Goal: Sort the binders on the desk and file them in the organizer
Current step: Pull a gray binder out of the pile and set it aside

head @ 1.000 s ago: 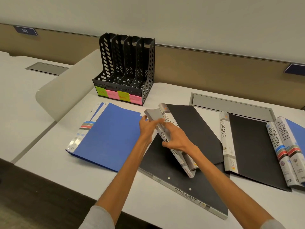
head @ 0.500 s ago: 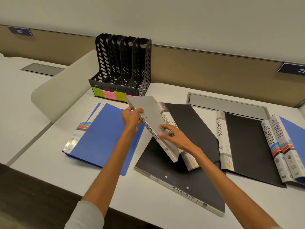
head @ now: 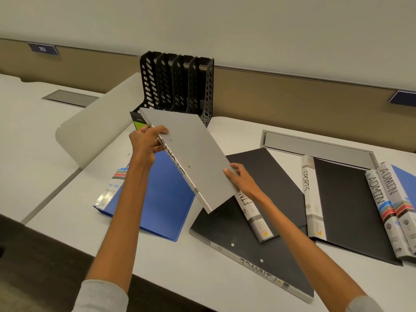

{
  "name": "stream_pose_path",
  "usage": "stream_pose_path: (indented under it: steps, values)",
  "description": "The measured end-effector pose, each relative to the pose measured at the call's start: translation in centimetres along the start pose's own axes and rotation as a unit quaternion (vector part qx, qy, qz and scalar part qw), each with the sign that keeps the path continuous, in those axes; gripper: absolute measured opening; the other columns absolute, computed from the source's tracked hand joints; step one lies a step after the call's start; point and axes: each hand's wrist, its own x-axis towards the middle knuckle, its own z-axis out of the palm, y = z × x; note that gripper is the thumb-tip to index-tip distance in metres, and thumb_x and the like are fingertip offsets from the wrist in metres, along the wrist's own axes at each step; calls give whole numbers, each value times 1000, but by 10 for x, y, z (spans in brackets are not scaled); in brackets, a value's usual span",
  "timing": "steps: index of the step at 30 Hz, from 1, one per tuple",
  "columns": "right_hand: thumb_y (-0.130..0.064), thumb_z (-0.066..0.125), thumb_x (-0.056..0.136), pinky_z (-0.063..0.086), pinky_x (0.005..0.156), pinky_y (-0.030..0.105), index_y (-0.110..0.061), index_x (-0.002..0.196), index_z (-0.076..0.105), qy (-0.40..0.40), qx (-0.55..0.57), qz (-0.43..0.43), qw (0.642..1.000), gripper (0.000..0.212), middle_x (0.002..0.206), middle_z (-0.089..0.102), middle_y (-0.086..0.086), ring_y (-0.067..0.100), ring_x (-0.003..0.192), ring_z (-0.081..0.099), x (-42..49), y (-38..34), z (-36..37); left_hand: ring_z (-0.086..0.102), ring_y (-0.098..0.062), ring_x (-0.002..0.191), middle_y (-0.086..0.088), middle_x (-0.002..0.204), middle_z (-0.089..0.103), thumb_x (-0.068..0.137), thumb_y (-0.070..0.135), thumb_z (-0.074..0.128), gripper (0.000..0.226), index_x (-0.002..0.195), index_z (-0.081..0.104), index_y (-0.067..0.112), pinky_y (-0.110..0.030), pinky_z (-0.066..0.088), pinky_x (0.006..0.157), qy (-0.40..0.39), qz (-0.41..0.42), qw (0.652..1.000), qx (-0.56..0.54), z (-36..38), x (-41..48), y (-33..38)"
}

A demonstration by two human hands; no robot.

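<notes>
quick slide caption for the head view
Left hand and right hand hold a grey SPORTS binder tilted above the desk before the organizer.

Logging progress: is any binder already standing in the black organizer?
No, the organizer shows only bare slots; the left hand and right hand hold the grey binder before it.

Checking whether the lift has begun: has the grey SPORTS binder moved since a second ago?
Yes. The grey SPORTS binder has risen toward the organizer; its far corner now covers most of the coloured labels that showed before.
</notes>
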Motion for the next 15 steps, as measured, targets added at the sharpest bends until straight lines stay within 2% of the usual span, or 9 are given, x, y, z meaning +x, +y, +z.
stream_pose_path:
  steps: [4,6,8,10,12,15]
  values:
    - [-51,61,89,47,84,27,-17,132,49,41,41,44,997,56,127,56,-1,14,108,59,9,7,-3,70,-19,63,-7,80,73,73,8,80,17,84,68,13,-23,53,49,-5,4,1000,-3,10,-9,-2]
    - [-45,66,88,53,89,35,-15,127,54,68,52,56,995,50,121,62,2,17,104,63,10,15,-8,73,-20,71,-4,81,75,77,20,82,17,89,71,15,-25,57,54,-30,13,999,-4,18,-17,-8]
    - [-42,67,88,54,93,41,-15,124,57,85,47,68,993,47,116,65,2,19,101,65,9,22,-12,74,-20,81,-3,88,77,80,28,79,23,98,72,17,-25,58,62,-89,19,996,-7,30,-27,-16]
    - [-42,67,88,56,90,41,-15,120,61,101,51,80,990,42,111,68,2,18,97,67,7,28,-14,72,-19,95,-5,103,75,83,26,76,35,115,68,15,-27,59,74,-163,31,986,-8,44,-38,-24]
    - [-42,67,89,58,84,37,-16,114,63,115,59,89,988,37,106,70,3,18,93,69,5,31,-15,68,-17,107,-3,117,70,82,16,76,56,133,54,15,-32,58,84,-228,32,973,-8,58,-49,-36]
    - [-40,68,88,56,68,28,-17,109,65,128,92,105,982,31,101,72,3,17,87,70,-2,38,-19,65,-17,113,-1,126,63,76,8,77,83,146,35,24,-34,58,83,-306,-2,952,-10,73,-64,-55]
